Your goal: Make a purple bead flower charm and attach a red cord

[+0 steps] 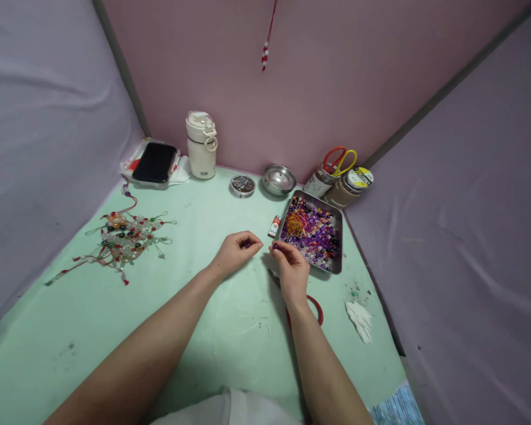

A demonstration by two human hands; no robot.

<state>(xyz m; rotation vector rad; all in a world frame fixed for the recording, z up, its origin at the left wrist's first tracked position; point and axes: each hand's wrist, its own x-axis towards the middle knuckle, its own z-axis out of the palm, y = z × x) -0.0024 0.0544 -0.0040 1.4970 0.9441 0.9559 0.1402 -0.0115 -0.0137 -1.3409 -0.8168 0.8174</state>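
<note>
Head view shows your left hand (pixel 234 254) curled around purple beads (pixel 247 243), your right hand (pixel 294 270) pinching a small bead (pixel 275 247) beside the metal tray (pixel 340 251).

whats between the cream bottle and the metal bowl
A flat, round object sits between the cream bottle and the metal bowl, as the head view shows.

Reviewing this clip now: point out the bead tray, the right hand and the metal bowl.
Bead tray (pixel 340 242): head view, on the rim toward the picture's right.
Right hand (pixel 294 271): head view, on the back of the hand.
Metal bowl (pixel 279 177): head view, on its inside.
</note>
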